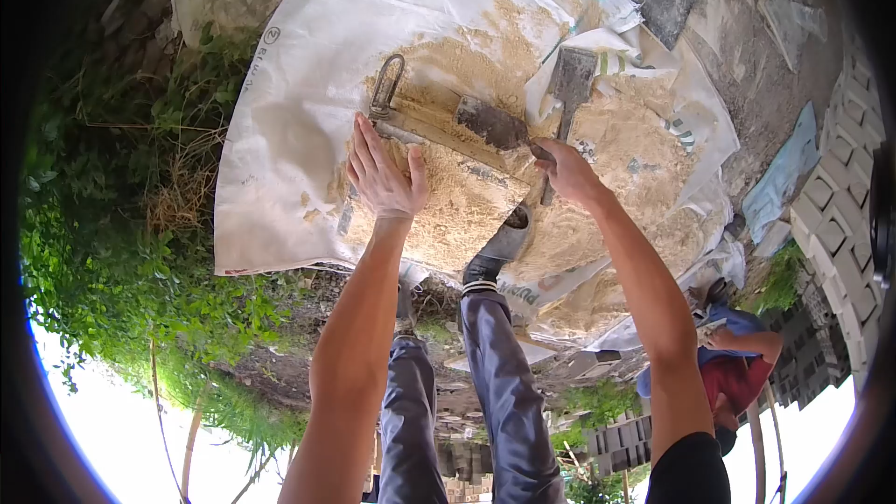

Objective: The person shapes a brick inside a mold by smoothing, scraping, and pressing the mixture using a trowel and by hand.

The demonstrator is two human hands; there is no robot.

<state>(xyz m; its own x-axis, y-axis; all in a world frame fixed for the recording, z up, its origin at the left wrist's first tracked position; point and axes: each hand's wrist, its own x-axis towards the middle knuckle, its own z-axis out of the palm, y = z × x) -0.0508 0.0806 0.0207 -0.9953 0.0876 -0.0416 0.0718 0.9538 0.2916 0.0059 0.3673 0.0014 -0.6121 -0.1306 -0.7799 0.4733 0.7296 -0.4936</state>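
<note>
My left hand (381, 173) lies open and flat, fingers spread, on a flat rectangular mould-like piece (457, 205) coated with damp tan sand. A bent metal loop handle (385, 84) stands at its far edge, just beyond my fingertips. In my right hand (569, 175), closed around the handle, is a trowel (492, 121) with a worn dark blade. The blade points left, over the far edge of the sandy piece. Just beyond my right hand lies a second tool with a broad, dark square head (571, 75); its thin handle runs down behind my fingers.
Under everything is a white woven sack sheet (308, 56) strewn with tan sand (644, 131). My shoe (504, 243) is beside the sandy piece. Green plants (140, 252) border the left. Stacked grey blocks (835, 215) line the right, and another person (737, 364) is at lower right.
</note>
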